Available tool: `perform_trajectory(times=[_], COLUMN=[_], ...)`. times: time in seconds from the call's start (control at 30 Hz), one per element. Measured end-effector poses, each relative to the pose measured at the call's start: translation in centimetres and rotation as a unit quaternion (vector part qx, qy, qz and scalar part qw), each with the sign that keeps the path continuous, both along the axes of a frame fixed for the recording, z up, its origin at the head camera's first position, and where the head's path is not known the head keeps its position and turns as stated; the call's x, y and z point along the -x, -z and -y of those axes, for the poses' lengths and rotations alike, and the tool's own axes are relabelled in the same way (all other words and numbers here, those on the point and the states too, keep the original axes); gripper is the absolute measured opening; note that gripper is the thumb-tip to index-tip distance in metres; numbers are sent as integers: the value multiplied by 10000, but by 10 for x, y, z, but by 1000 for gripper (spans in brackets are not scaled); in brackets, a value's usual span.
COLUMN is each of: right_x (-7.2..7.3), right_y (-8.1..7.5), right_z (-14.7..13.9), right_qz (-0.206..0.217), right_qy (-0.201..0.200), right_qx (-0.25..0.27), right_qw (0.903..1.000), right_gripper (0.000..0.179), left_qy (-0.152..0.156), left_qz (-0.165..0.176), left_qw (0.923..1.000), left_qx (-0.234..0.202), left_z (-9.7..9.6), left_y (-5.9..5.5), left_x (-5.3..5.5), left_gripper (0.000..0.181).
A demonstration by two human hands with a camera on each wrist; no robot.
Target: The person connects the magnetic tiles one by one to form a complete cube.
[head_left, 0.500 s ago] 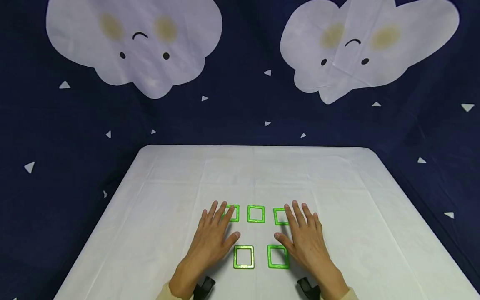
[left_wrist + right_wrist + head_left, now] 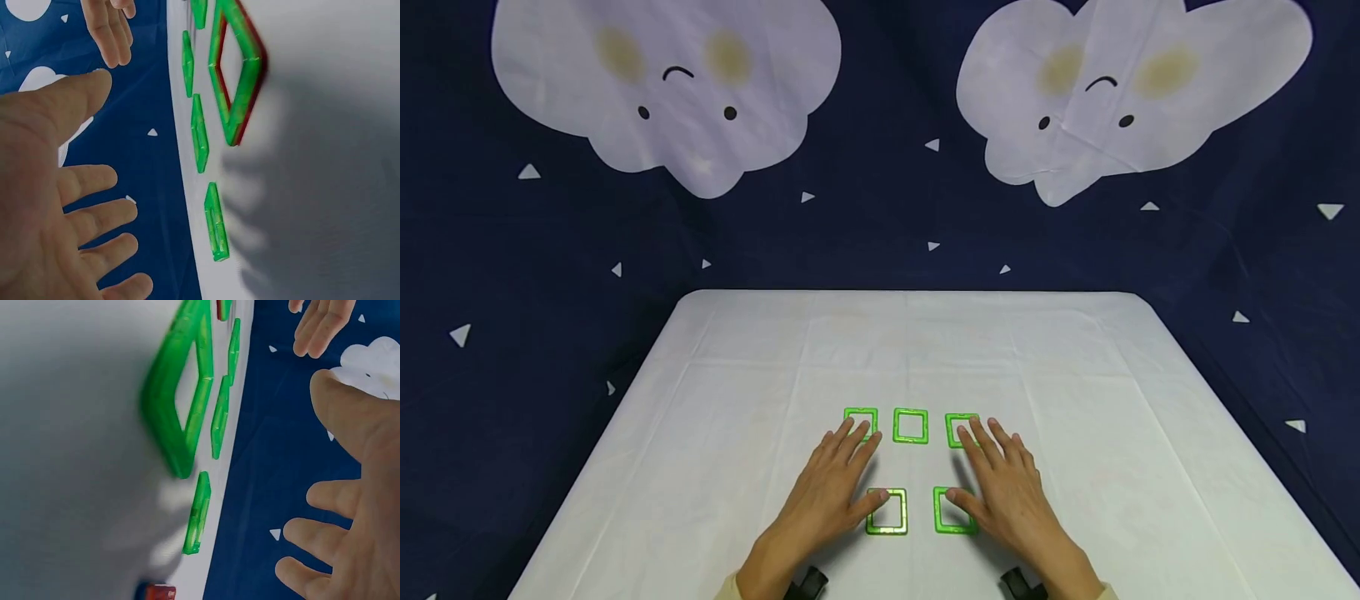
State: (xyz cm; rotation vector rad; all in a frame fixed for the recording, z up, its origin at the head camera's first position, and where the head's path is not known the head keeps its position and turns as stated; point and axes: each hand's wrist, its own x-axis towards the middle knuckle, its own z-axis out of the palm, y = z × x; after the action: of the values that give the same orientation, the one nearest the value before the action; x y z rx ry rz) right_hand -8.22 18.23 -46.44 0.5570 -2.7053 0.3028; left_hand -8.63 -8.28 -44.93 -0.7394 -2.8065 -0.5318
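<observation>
Several green square frames lie flat in two rows. At the back are a left frame [image 2: 861, 410], a middle frame [image 2: 911, 441] and a right frame [image 2: 961, 416]. A front left frame [image 2: 887, 531] and a front right frame [image 2: 955, 529] lie nearer. In the left wrist view, the front left frame [image 2: 251, 75] has red along its edges. My left hand [image 2: 827, 492] hovers over the left side, fingers spread, partly covering two frames. Over the right side, my right hand [image 2: 1009, 492] is likewise spread and holds nothing. Shadows fall on the cloth beneath both hands.
A white cloth [image 2: 737, 433] covers the table. Behind it hangs a dark blue curtain [image 2: 880, 225] with clouds and small triangles. Low in the right wrist view is a small red object [image 2: 160, 592], mostly cut off. Black devices sit at both wrists.
Both hands have drawn slightly back toward the near edge, and their fingers look a little more bent. The green frames keep their layout.
</observation>
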Motion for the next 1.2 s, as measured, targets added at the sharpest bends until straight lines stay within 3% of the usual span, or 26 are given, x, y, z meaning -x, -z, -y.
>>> perform_trajectory(times=[0.23,0.5,1.2], right_x=[-2,-2,-3], right_y=[5,9,10], right_z=[-3,-8,-13], right_qz=[-61,-40,818], right_qy=[-226,-453,-146], right_qx=[55,293,-36], right_qw=[9997,9985,9965], right_gripper=[83,76,60], left_qy=[283,273,382], left_qz=[-175,-114,-503], left_qw=[9993,9996,9975], left_qx=[138,26,316], left_z=[1,4,5], left_y=[8,13,24], left_x=[-5,-9,-9], left_gripper=[73,75,75])
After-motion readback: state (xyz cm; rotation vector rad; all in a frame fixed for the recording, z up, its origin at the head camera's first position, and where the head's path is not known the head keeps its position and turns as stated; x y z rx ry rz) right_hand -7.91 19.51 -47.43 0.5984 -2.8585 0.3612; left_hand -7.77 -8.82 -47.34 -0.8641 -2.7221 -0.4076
